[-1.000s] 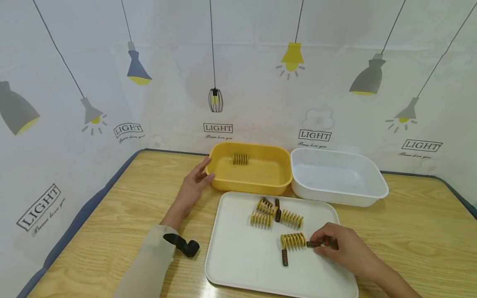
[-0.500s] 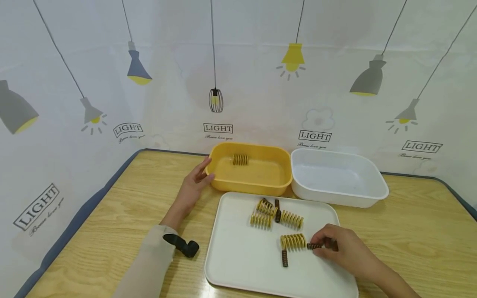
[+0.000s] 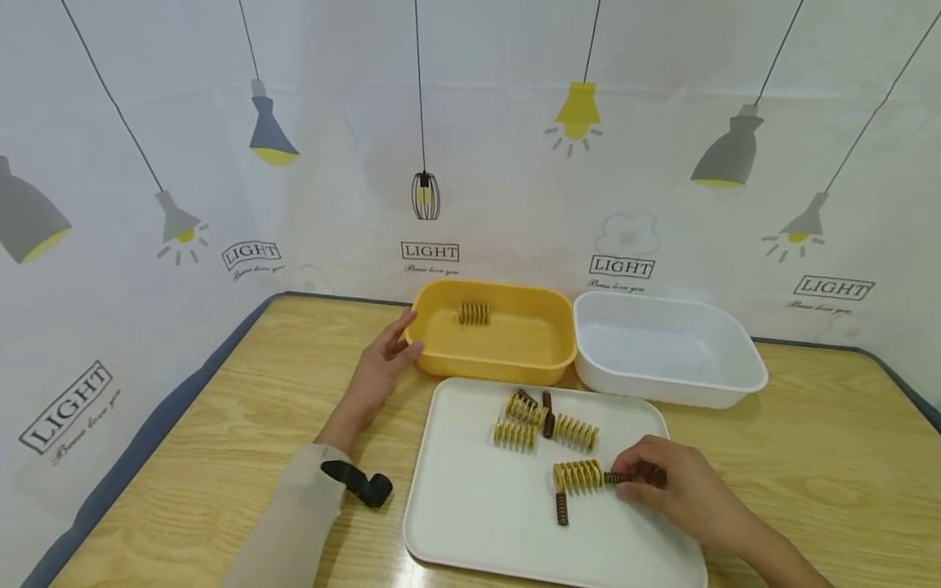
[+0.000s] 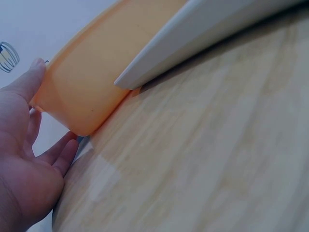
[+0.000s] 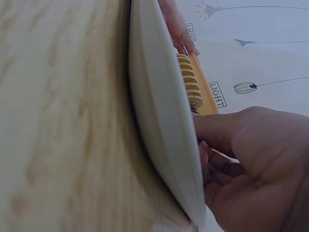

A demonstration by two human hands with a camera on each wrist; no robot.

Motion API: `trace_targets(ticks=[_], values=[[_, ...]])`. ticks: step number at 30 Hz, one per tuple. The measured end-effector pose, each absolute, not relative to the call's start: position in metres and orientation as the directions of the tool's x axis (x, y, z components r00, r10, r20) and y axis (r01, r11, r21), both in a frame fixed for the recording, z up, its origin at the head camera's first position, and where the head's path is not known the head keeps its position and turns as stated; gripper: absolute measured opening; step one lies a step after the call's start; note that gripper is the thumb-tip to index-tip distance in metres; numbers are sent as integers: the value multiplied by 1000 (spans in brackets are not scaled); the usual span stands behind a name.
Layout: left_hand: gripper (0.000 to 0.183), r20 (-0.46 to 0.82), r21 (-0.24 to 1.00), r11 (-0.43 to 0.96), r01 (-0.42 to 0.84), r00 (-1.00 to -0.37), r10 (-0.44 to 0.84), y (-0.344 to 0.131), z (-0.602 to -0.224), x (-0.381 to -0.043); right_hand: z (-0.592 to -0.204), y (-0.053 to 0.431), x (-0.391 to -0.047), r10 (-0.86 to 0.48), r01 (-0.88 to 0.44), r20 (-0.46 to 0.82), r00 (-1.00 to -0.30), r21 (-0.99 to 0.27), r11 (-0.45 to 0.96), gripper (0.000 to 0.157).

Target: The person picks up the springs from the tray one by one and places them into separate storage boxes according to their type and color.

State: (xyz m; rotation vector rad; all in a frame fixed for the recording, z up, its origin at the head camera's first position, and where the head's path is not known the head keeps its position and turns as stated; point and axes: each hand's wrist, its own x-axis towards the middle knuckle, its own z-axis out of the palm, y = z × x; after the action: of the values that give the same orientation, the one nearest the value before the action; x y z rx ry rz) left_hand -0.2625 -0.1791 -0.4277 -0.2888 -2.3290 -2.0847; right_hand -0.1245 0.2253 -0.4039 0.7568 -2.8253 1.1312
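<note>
Behind the wooden desk [image 3: 220,400] hangs a lamp-printed backdrop [image 3: 500,49]; over the white tray [image 3: 478,506], the right hand [image 3: 680,482] pinches a small dark spring [image 3: 616,478] by one end, its free end just beside a large gold spring [image 3: 578,475]. Hand and dark spring have shifted only slightly since half a second ago, suggesting a grip being settled; whether the spring is lifted, I cannot tell. The left hand's [image 3: 378,371] loosely spread fingers still touch the yellow bin [image 3: 492,367].

A small dark brown coil spring [image 3: 614,478] lies lengthwise, pinched by right hand [image 3: 676,483], beside a thicker yellow coil spring [image 3: 578,475]. Left hand [image 3: 378,369] touches the end of an upright yellow plastic bin [image 3: 500,369].
</note>
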Motion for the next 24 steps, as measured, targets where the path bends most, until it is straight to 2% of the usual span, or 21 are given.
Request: trace_targets(ticks=[8, 16, 24], values=[[56, 103, 988, 106, 116, -988, 117, -181, -431, -264, -395, 220, -131, -450, -464, 199, -871, -634, 618, 19], [61, 100, 988, 101, 114, -986, 134, -178, -441, -263, -396, 221, -131, -407, -461, 239, -882, -623, 632, 22], [57, 129, 983, 110, 144, -983, 133, -177, -433, -263, -381, 223, -142, -408, -490, 280, -869, -604, 629, 25]])
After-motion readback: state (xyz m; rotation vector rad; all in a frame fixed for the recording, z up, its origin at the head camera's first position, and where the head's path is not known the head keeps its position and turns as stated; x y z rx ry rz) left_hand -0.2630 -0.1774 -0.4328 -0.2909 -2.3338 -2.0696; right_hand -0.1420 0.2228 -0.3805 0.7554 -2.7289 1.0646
